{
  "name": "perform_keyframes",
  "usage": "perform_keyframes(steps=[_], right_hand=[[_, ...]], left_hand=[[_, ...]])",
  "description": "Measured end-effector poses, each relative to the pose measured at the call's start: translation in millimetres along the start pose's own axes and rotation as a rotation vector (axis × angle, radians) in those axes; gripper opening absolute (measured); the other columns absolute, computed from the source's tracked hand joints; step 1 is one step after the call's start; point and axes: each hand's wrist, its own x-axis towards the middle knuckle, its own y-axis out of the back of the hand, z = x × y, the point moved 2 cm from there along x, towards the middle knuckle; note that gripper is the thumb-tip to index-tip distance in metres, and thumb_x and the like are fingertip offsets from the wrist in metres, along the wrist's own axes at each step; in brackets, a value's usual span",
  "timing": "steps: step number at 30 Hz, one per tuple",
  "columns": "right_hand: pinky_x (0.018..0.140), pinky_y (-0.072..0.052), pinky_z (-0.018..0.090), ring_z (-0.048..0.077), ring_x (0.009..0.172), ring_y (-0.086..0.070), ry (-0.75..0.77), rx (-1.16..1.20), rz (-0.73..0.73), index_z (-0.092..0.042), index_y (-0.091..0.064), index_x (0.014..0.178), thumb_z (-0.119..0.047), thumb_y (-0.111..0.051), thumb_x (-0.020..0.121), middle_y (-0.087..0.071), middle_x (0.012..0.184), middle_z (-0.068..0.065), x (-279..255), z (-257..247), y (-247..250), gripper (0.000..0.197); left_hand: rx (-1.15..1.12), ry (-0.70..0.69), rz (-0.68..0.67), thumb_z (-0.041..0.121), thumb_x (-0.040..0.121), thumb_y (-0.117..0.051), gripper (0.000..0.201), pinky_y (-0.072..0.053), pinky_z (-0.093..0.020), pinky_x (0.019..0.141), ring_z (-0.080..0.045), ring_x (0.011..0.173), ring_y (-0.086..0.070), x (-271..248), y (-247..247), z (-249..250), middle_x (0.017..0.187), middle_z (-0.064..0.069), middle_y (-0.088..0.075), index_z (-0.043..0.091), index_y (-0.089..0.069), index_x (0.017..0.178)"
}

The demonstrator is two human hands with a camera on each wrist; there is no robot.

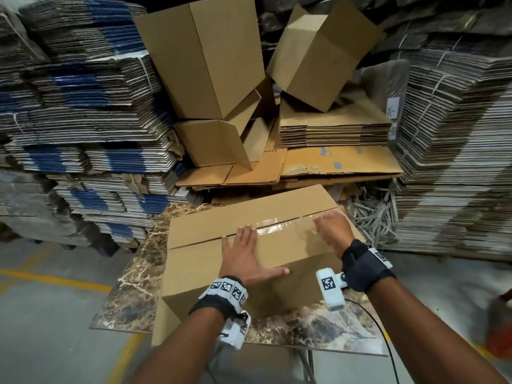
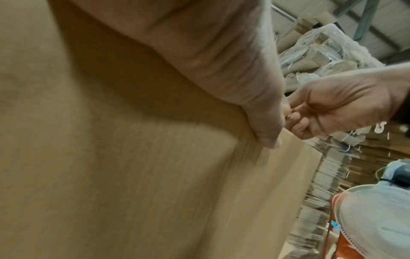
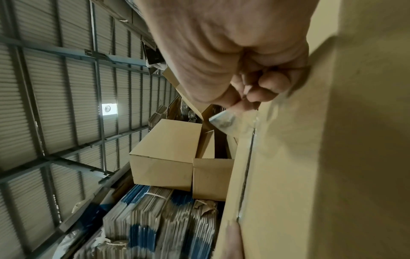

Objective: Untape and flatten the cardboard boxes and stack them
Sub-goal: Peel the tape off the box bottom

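A brown cardboard box (image 1: pixel 216 275) lies on a marble-patterned table (image 1: pixel 133 284), its top seam closed with clear tape (image 1: pixel 279 228). My left hand (image 1: pixel 245 254) presses flat on the box top, fingers straight and spread, fingertips at the seam. My right hand (image 1: pixel 331 230) is at the right end of the seam, fingers curled. In the right wrist view that right hand (image 3: pixel 248 94) pinches a lifted end of the clear tape (image 3: pixel 224 121). The left wrist view shows my palm (image 2: pixel 221 70) on the cardboard (image 2: pixel 111 175) and the right hand (image 2: pixel 328 113) beyond it.
Several erect boxes (image 1: pixel 205 65) are piled behind the table beside a stack of flattened brown cardboard (image 1: pixel 335 130). Tall bundles of flattened cartons (image 1: pixel 69 120) wall in both sides. Loose strapping (image 1: pixel 371 214) lies at the right. A fan (image 2: pixel 377 219) stands at the far right.
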Motion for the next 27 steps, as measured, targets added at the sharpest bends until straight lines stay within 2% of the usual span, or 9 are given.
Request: perform_keyframes(steps=[4,6,9,12,15,20,22,24,27], right_hand=[[0.080,-0.050,0.031,0.022,0.094,-0.065,0.074,-0.115,0.095,-0.019,-0.073,0.092,-0.030,-0.066,0.091,-0.072,0.099,0.001,5,-3,20,0.013],[0.093,-0.049,0.033,0.026,0.106,-0.064,0.114,-0.210,0.052,-0.015,-0.075,0.102,-0.025,-0.058,0.097,-0.073,0.112,0.006,10,-4,21,0.020],[0.098,-0.045,0.034,0.032,0.119,-0.057,0.100,-0.244,0.019,-0.012,-0.070,0.119,-0.011,-0.048,0.099,-0.067,0.127,0.012,17,-3,22,0.030],[0.090,-0.045,0.038,0.036,0.118,-0.049,0.122,-0.311,0.080,-0.018,-0.068,0.109,-0.005,-0.043,0.098,-0.063,0.119,0.016,21,0,21,0.031],[0.083,-0.034,0.037,0.034,0.114,-0.039,0.231,-0.432,0.122,-0.021,-0.065,0.103,-0.004,-0.045,0.099,-0.054,0.112,0.015,18,0,19,0.027],[0.103,-0.033,0.042,0.031,0.128,-0.030,0.308,-0.405,0.131,-0.027,-0.068,0.093,-0.023,-0.062,0.099,-0.037,0.127,0.008,8,1,10,0.010],[0.103,-0.035,0.040,0.030,0.126,-0.040,0.345,-0.331,0.085,-0.020,-0.066,0.097,-0.023,-0.056,0.102,-0.047,0.128,0.009,9,-1,7,0.012],[0.093,-0.043,0.037,0.026,0.111,-0.054,0.331,-0.216,0.039,-0.017,-0.060,0.103,-0.027,-0.046,0.106,-0.060,0.117,0.006,10,-1,4,0.018],[0.095,-0.051,0.045,0.026,0.105,-0.062,0.236,-0.077,0.112,-0.019,-0.057,0.110,-0.038,-0.044,0.103,-0.067,0.113,0.004,9,-1,-3,0.024]], left_hand=[[-0.018,0.040,0.005,0.112,0.048,-0.024,0.152,0.007,-0.061,0.122,-0.017,0.156,0.016,9,-4,35,0.170,0.002,0.015,0.019,0.003,0.164],[-0.017,0.054,0.003,0.113,0.047,-0.024,0.153,0.007,-0.062,0.122,-0.017,0.156,0.017,11,-5,40,0.170,0.002,0.015,0.018,0.004,0.164],[-0.009,0.063,-0.001,0.112,0.048,-0.026,0.152,0.006,-0.062,0.122,-0.016,0.156,0.018,11,-4,41,0.170,0.002,0.016,0.019,0.006,0.163],[-0.012,0.064,-0.003,0.112,0.048,-0.028,0.151,0.006,-0.061,0.122,-0.016,0.156,0.018,12,-4,42,0.170,0.003,0.016,0.020,0.005,0.163],[-0.016,0.066,-0.019,0.112,0.048,-0.030,0.151,0.008,-0.061,0.122,-0.016,0.156,0.018,13,-4,42,0.170,0.003,0.017,0.021,0.006,0.163],[-0.050,0.037,-0.050,0.109,0.049,-0.036,0.151,0.009,-0.061,0.123,-0.017,0.156,0.018,16,-5,36,0.170,0.002,0.017,0.020,0.005,0.163],[-0.076,0.013,-0.080,0.107,0.052,-0.041,0.149,0.011,-0.060,0.123,-0.017,0.155,0.019,20,-5,31,0.169,0.002,0.018,0.020,0.005,0.163],[-0.116,-0.037,-0.126,0.102,0.058,-0.047,0.143,0.013,-0.057,0.123,-0.016,0.155,0.019,23,-2,22,0.169,0.002,0.018,0.020,0.003,0.164],[-0.219,-0.167,-0.221,0.083,0.077,-0.060,0.122,0.011,-0.046,0.126,-0.014,0.156,0.012,17,15,-2,0.170,0.003,0.012,0.020,-0.003,0.164]])
